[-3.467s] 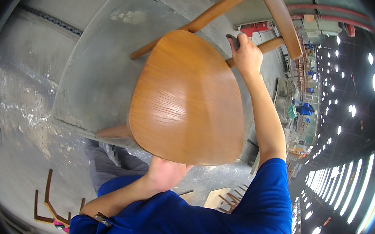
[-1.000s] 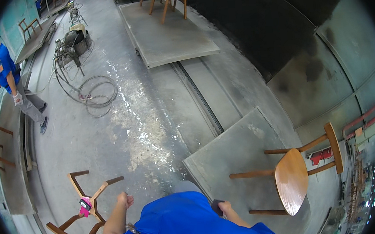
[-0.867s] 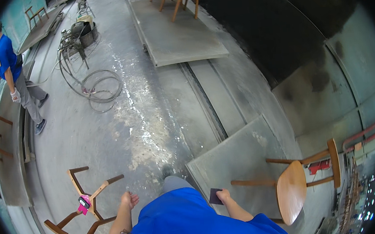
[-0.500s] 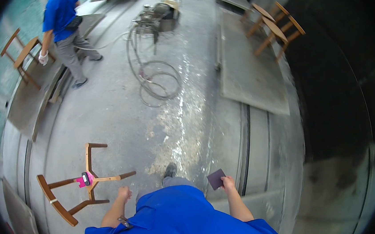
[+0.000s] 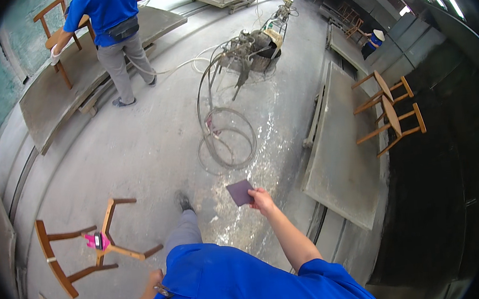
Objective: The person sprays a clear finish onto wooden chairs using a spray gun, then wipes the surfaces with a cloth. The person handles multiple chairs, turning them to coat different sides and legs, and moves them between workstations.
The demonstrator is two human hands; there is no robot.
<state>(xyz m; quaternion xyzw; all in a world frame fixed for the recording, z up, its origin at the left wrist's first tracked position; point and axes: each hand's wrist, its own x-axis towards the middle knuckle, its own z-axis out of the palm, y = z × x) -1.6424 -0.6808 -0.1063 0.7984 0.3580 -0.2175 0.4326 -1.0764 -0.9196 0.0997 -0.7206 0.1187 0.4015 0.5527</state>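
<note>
Right hand grips a dark sanding sheet; left hand's grasp cannot be told.
Open concrete floor ahead; chair frame near left, coiled hose farther.

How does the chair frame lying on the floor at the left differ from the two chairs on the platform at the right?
The chair frame lies tipped over on the bare floor; the two chairs stand on a grey platform. The frame has no seat and carries a pink object; the chairs have seats. All are brown wood.
</note>
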